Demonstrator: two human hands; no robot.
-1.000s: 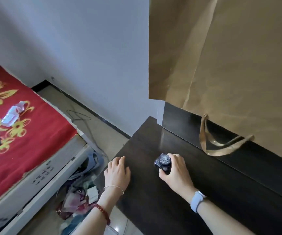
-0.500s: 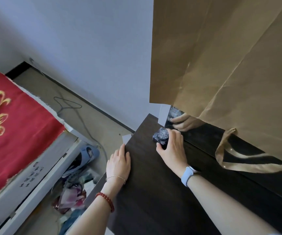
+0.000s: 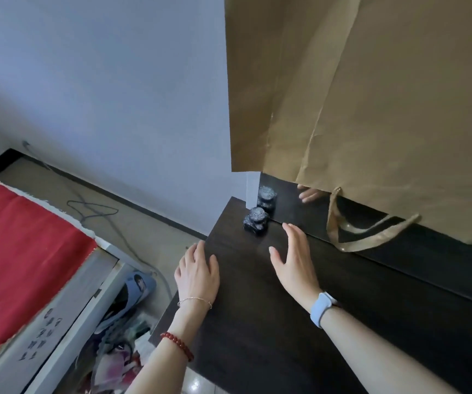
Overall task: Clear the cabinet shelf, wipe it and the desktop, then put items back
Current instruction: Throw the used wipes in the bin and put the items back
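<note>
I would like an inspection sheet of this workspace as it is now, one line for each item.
Surface: dark wooden desktop, glossy back panel mirrors things.
Job's things: small dark figurine stands at the far left corner, apart from both hands.
Clutter: brown paper bag hangs above the desktop, its handle drooping.
Grippers: left hand flat on the desktop edge; right hand open, empty.
Cables: thin cable lies on the floor.
Surroundings: red bedspread, bags of things beside the desk.
</note>
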